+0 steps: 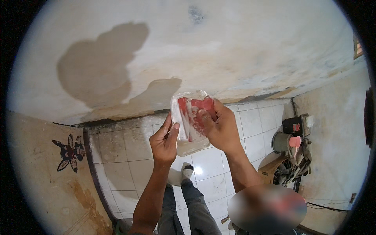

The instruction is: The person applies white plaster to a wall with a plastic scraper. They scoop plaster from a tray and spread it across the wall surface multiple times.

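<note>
My left hand [164,145] grips the left side of a clear plastic tub [192,150], thumb on the near side of its rim. White paste smears [178,122] coat the tub's inside. In my right hand [222,127] is a red plastic scraper [203,103], pinched between thumb and fingers and streaked with white paste. The scraper lies over the tub's opening; whether its edge touches the tub's wall I cannot tell. Both hands are held up before a stained, patchy wall [219,51].
White floor tiles [211,184] lie below, dirty along the wall's foot. To the right stand a grey bucket [280,141], a pink dipper [295,141], a black box [293,126] and a cardboard box [270,170] of odds and ends. A blurred patch covers the lower right.
</note>
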